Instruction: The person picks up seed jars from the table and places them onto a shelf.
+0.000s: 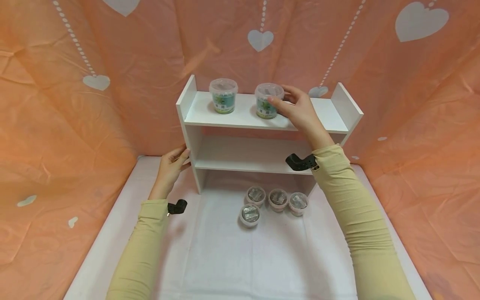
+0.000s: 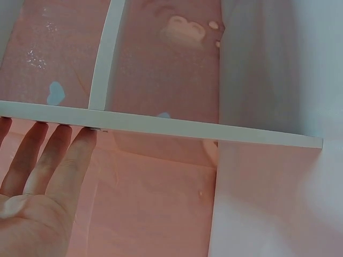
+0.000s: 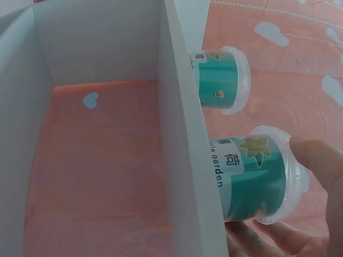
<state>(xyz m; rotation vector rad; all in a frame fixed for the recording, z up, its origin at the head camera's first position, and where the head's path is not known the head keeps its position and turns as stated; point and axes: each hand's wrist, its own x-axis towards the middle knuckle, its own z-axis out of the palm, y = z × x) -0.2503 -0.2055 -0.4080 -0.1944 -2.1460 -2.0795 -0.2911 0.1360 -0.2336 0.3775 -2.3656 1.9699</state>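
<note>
A white shelf unit [image 1: 243,150] stands at the back. On its top board my right hand [image 1: 300,114] grips a lidded green cup [image 1: 267,106], thumb at the front and fingers round the far side; in the right wrist view that hand [image 3: 316,209] holds the cup [image 3: 254,176] by its lid and side. Left of it stands a second such cup [image 1: 223,100], also visible in the right wrist view [image 3: 220,80]. My left hand [image 1: 170,168] rests on the unit's left side; in the left wrist view its fingertips touch the side panel's edge [image 2: 155,125].
Below the unit's front, several small lidded cups stand on the white table [image 1: 225,258], among them a front one [image 1: 250,214] and a right one [image 1: 298,203]. The middle board [image 1: 247,154] lies below the top one. Orange cloth [image 1: 150,62] with hearts hangs behind and at both sides.
</note>
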